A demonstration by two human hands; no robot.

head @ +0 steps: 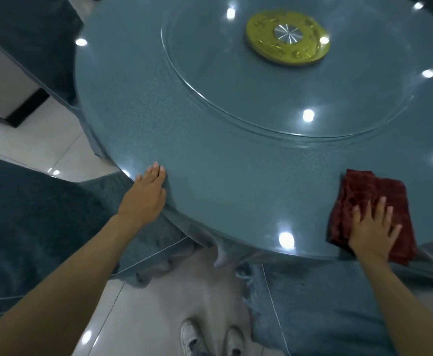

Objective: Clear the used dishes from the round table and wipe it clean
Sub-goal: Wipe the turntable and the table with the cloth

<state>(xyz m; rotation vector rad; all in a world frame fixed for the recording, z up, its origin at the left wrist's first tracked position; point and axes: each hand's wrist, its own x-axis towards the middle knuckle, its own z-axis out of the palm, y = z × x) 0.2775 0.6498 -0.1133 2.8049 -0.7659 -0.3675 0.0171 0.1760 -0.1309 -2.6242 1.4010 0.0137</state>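
At the far left, a chair cover (17, 227) of dark teal, nubby fabric with thin pale piping hangs in soft folds. Beside it lies a floor (43, 147) of glossy pale tiles that mirror small ceiling lights.

The person's left hand (146, 194) lies flat on the near-left rim of the round table (210, 163). Its fingers are straight and close together, palm down, and it holds nothing. The tabletop is a smooth, shiny teal disc with a fine speckled grain, dotted with bright round reflections. A matching fabric skirt drops from its edge.

On the middle of the table sits a clear glass turntable (236, 104), a thin transparent circle with a faint polished edge. At its centre is a gold hub (261, 34), a flat metallic disc with embossed relief around a brushed silver core.

Below the table's near edge, a pair of white shoes (210, 340) stands on the tiles.

To the right, a dark red cloth (372, 191), crumpled and loosely folded with a woven texture, lies on the tabletop near its front-right edge. The right hand (373, 229) presses on the cloth with its fingers spread and straight, palm down, without curling round it.
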